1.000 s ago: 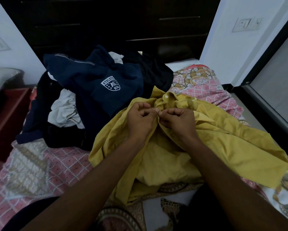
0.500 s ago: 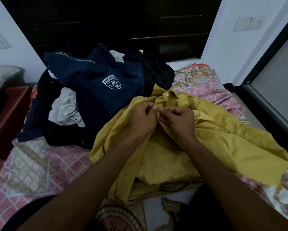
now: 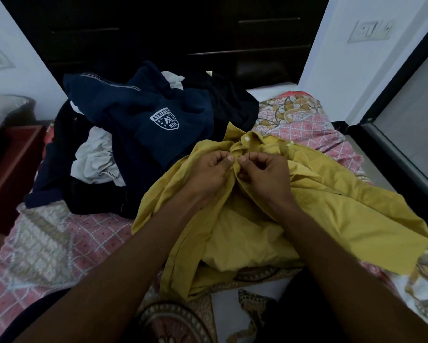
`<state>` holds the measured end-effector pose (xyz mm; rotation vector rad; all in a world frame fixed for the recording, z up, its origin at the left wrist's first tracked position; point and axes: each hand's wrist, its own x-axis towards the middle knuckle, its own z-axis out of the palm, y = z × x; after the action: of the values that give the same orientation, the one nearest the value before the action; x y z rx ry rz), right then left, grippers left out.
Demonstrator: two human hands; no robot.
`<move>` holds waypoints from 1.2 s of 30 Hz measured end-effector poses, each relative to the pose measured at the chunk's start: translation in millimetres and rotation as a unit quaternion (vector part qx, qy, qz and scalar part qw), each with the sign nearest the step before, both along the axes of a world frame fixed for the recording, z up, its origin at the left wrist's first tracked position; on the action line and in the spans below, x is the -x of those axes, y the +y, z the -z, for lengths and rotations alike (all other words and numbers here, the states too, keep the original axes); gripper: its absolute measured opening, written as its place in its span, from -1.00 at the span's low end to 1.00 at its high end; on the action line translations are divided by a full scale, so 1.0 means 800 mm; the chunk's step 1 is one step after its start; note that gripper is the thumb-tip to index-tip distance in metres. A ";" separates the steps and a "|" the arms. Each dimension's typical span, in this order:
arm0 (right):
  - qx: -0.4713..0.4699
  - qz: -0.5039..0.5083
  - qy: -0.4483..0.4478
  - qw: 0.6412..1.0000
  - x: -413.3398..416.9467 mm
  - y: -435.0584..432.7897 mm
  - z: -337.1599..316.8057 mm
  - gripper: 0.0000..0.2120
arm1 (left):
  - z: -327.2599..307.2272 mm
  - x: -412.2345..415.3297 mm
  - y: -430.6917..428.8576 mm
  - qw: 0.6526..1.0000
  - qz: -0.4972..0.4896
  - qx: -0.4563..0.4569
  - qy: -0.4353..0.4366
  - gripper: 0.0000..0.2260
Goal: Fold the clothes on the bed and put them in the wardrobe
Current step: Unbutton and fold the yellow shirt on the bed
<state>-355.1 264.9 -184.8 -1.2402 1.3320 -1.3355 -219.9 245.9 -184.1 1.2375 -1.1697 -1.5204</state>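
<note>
Left hand point(image 3: 209, 173) and right hand point(image 3: 263, 174) meet at centre, fingers curled, each pinching the front edge of the yellow shirt point(image 3: 331, 209) just below its collar — thumb tips nearly touching. The shirt lies crumpled on the bed point(image 3: 54, 246), spread under and to the right of both hands, its near hem bunched between the forearms. One white button point(image 3: 246, 138) shows just beyond the fingers, another point(image 3: 288, 144) further right on the collar. To the far left of the hands sits a pile of unfolded clothes: a navy top point(image 3: 143, 115) with a white crest uppermost, a white garment point(image 3: 96, 160) below it at left, black cloth point(image 3: 232, 102) at right. Dark wardrobe point(image 3: 170, 33) stands beyond the bed — doors shut.
</note>
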 end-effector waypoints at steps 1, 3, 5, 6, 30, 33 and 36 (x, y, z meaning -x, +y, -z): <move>-0.008 -0.003 -0.018 1.000 -0.001 0.000 0.001 -0.87 | 0.000 -0.001 -0.001 1.000 0.012 -0.012 0.025 -0.79; -0.047 -0.010 -0.087 0.995 -0.003 0.000 0.003 -0.86 | -0.001 -0.007 -0.003 0.994 0.045 -0.051 0.089 -0.77; -0.092 -0.018 -0.182 0.979 -0.007 0.000 0.002 -0.86 | -0.003 -0.012 -0.006 0.984 0.085 -0.083 0.136 -0.73; -0.106 -0.021 -0.214 0.971 -0.008 0.000 0.002 -0.86 | -0.005 -0.016 -0.008 0.980 0.098 -0.094 0.148 -0.73; 0.055 -0.031 0.321 0.945 0.010 0.004 -0.005 -0.69 | -0.013 -0.003 -0.008 0.970 -0.134 0.128 -0.155 -0.90; 0.146 -0.007 0.383 0.912 0.008 0.005 -0.012 -0.82 | -0.012 -0.018 -0.020 0.956 -0.179 0.145 -0.180 -0.93; 0.208 0.050 0.393 0.894 0.012 0.001 -0.016 -0.90 | -0.021 -0.026 -0.021 0.941 -0.197 0.193 -0.196 -0.92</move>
<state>-364.5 265.9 -171.7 -2.1908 1.7087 -1.2710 -198.8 229.2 -167.7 1.4271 -1.2975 -0.7231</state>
